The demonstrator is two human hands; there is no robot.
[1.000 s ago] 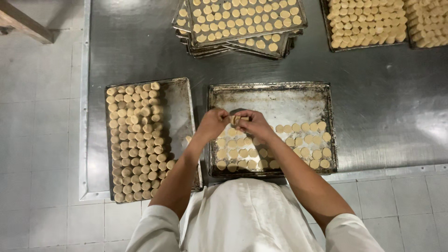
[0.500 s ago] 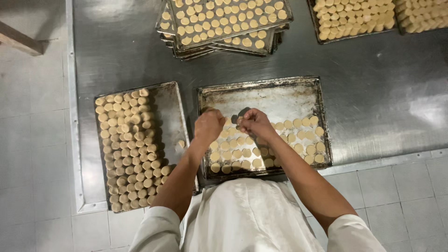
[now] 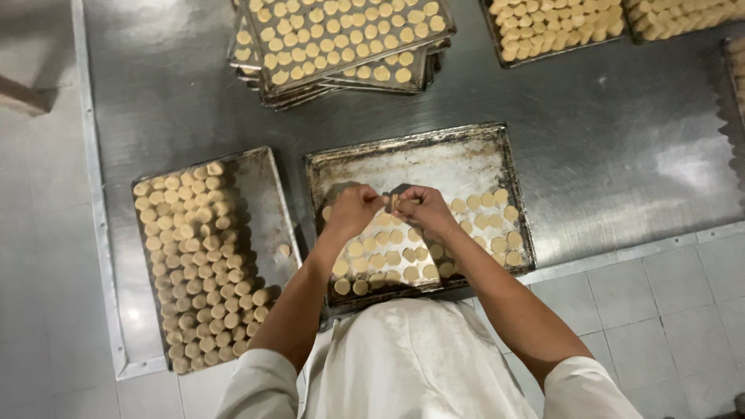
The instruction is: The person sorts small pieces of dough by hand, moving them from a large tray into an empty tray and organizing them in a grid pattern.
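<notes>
My left hand and my right hand meet over a dark metal baking tray. Their fingertips pinch a small pale round of dough between them. The near half of that tray holds rows of flat dough rounds; its far half is bare. To the left lies a second tray packed with stacked dough rounds, with one loose round on its bare right strip.
All stands on a steel table with a raised edge, above a tiled floor. A stack of filled trays sits at the back. More trays of rolled dough lie at the far right.
The view has shifted so the trays sit slightly lower and to the right. Both hands stay together over the middle tray, still working one dough round.
</notes>
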